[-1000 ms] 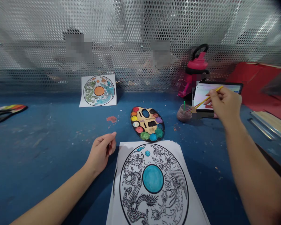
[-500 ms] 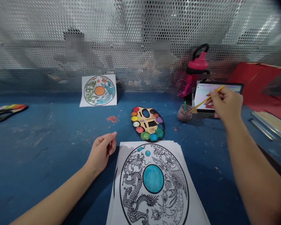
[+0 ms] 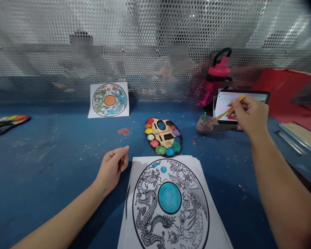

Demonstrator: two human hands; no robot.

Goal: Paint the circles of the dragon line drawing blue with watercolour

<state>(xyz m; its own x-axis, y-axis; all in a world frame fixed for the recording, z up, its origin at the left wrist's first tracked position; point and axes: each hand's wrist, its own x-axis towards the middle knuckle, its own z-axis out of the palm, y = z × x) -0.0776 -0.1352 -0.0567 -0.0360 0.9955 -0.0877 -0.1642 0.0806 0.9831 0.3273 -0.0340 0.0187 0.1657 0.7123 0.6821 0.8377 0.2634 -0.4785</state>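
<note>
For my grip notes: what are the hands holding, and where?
The right hand pinches a slim yellow paintbrush or pencil mid-shaft between thumb and fingers; the left hand holds nothing.

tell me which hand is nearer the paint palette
Left: the left hand is front-left of the paint palette; the right hand, holding a pencil, is farther off to its right.

This looks like a craft workshop: a paint-flecked blue workbench (image 3: 41,166) stands against a perforated metal screen (image 3: 155,31). A watercolor palette (image 3: 163,137) and printed line-art sheets (image 3: 168,211), partly painted, lie on the bench.
</note>
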